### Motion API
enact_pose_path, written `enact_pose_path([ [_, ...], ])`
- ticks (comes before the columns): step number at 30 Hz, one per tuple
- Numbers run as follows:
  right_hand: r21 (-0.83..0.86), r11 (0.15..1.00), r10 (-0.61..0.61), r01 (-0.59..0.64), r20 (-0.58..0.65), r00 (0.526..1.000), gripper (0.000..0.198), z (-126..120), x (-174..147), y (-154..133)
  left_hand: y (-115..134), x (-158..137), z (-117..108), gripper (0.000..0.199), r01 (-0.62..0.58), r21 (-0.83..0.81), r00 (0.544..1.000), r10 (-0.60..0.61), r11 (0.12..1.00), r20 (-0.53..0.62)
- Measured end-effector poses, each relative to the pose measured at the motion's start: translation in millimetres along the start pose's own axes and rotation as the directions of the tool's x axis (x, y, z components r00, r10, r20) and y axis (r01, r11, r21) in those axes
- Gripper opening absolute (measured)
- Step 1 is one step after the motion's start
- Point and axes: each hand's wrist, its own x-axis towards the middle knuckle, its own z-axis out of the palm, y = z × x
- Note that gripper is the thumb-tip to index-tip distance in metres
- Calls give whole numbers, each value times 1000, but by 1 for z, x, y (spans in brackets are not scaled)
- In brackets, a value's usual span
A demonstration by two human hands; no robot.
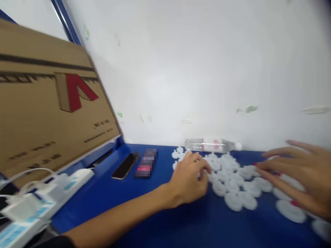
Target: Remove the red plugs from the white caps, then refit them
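Note:
Many small white translucent plastic discs (232, 186), some with short stems, lie in a loose spread on the blue table. Over the left end of this spread is my left hand (191, 179), its fingers curled in toward the thumb. A bit of white shows between them, but what it is stays unclear. My right hand (302, 175) hovers above the right part of the spread, blurred, with its fingers stretched out and apart. Small red spots show near its fingertips and among the larger white discs (291, 210) beneath it; their kind is hard to make out.
A clear plastic bottle (213, 145) lies on its side against the white wall. To the left are a phone (125, 166) and a dark, pixelated flat item (146, 163). White power strips (64, 187) with plugs and cables run below a large cardboard box (51, 113).

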Motion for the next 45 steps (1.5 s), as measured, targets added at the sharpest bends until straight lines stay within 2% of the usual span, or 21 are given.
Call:
enact_pose_path([
  [1,-56,992,-106,113,110,988,21,-12,6,4,-2,-3,-1,23,8,-28,1000,-8,1000,-19],
  [2,-86,982,-151,166,157,976,23,-22,11,4,-4,-6,-1,24,9,-53,999,-11,999,-34],
  [6,-127,984,-75,126,345,936,26,-38,17,-18,-10,-18,-4,23,6,-80,999,-9,997,-44],
  [10,-128,989,-14,74,420,908,20,-38,13,-41,-11,-26,-8,22,-29,-18,999,30,999,44],
  [15,-102,995,30,23,493,870,13,-40,13,-52,-6,-32,-8,22,1,41,997,-5,999,81],
  [21,-40,999,40,-22,513,858,21,-47,16,-59,-8,-38,-2,18,-24,55,992,18,998,122],
  [25,-12,1000,30,-28,545,838,12,-46,15,-61,-15,-40,6,20,-75,73,986,63,995,155],
  [29,60,998,-13,-24,544,839,10,-44,17,-62,-21,-39,9,20,-111,64,982,100,992,158],
  [31,134,988,-5,-78,527,850,9,-46,20,-63,-21,-37,8,19,-123,40,984,117,992,137],
  [36,281,907,181,-313,411,894,3,-52,23,-66,-14,-36,-1,16,-133,-95,991,134,987,5],
  [41,307,903,168,-301,393,904,7,-46,20,-72,-5,-38,-5,39,-168,-144,981,152,975,-118],
  [45,355,906,100,-231,350,932,11,-38,15,-82,1,-37,-7,31,-152,-294,981,107,944,-164],
])
